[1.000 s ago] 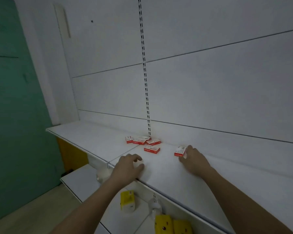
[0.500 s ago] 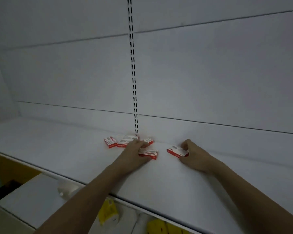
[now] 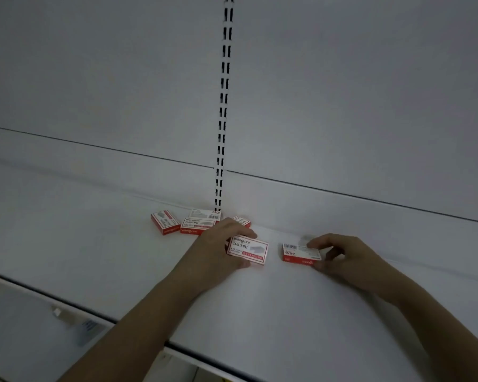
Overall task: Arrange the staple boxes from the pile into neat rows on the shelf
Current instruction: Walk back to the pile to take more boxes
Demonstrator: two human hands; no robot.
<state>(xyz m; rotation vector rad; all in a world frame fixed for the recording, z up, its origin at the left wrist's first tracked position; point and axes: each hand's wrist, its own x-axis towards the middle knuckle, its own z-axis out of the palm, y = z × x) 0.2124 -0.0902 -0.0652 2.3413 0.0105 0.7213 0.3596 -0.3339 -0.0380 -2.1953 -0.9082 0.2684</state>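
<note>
Both hands grip 1 small red-and-white cardboard staple box each: left hand (image 3: 214, 252) the left box (image 3: 248, 250), right hand (image 3: 342, 257) the right box (image 3: 301, 253), mid white shelf (image 3: 260, 304). Careless sliding probably skews the row.

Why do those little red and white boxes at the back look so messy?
They are still a loose pile. By the slotted metal strip, the small red-and-white cardboard staple boxes lie at different angles, some overlapping, and one sits turned sideways. Only the two boxes held by the left hand and right hand lie roughly side by side.
</note>
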